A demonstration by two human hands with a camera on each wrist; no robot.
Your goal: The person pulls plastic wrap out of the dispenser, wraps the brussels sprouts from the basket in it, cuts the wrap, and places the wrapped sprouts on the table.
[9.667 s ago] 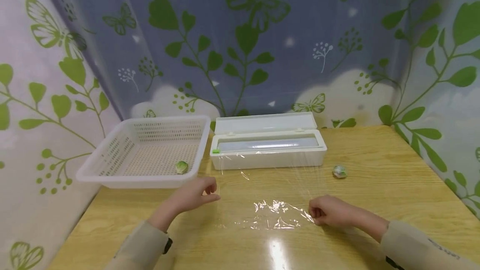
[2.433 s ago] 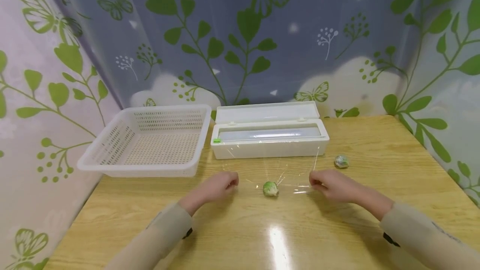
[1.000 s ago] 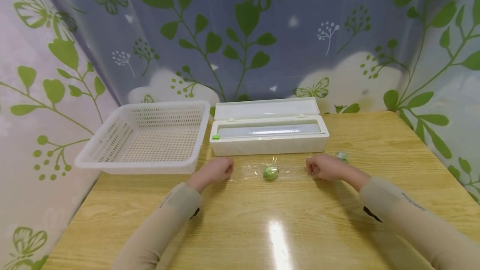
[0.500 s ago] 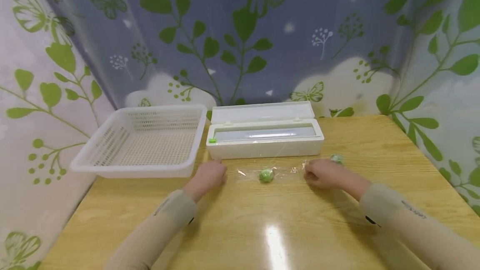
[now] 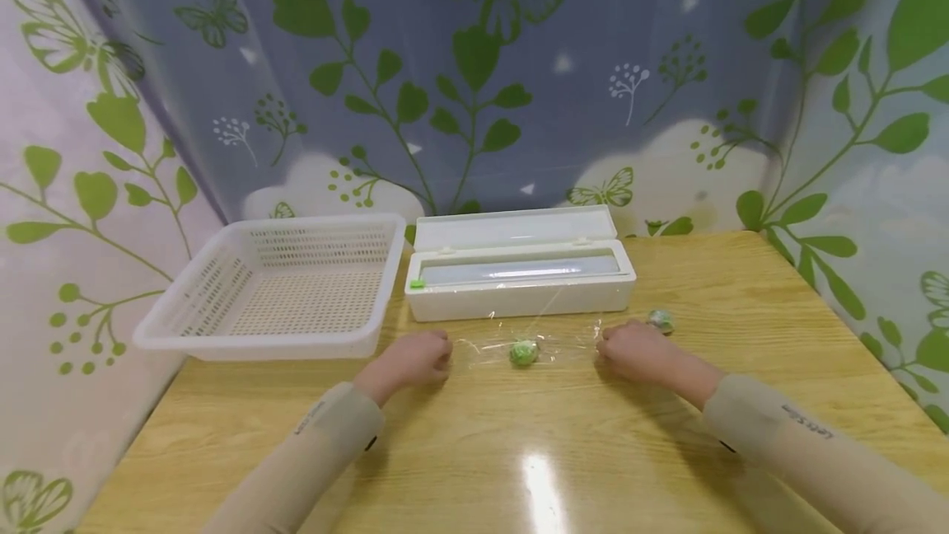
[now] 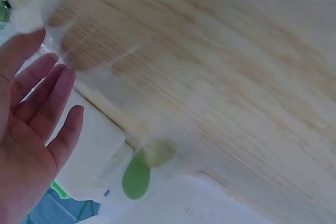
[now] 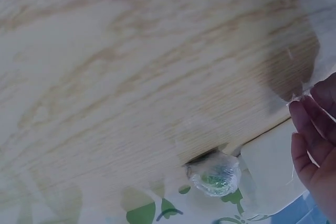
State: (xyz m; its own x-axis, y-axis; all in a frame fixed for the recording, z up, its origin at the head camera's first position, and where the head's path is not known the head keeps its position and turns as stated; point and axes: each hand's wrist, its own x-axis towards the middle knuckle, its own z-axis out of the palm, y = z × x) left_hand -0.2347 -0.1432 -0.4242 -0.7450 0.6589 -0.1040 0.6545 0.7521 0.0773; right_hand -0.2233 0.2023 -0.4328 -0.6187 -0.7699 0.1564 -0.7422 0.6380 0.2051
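A Brussels sprout [image 5: 523,353] lies on the table under a shiny fold of clear plastic wrap [image 5: 571,344], just in front of the white wrap dispenser [image 5: 519,299]. My left hand [image 5: 415,363] is to the left of the sprout, thumb and fingertips at the wrap's edge; the left wrist view shows glints of film between them. On the other side, my right hand [image 5: 639,353] pinches the wrap's right end between thumb and index finger [image 7: 298,107]. A second sprout [image 7: 214,176], wrapped in film, sits beyond the right hand.
A white perforated basket [image 5: 270,343] stands at the left, near the dispenser. The dispenser's lid [image 5: 515,227] is raised, with the film roll [image 5: 519,269] visible inside. Behind the wooden table [image 5: 445,452] hangs a patterned curtain [image 5: 356,97].
The sprout left the basket for the table, and film was folded over it, away from the body. Both hands moved forward with the film's ends; lately they have shifted only slightly.
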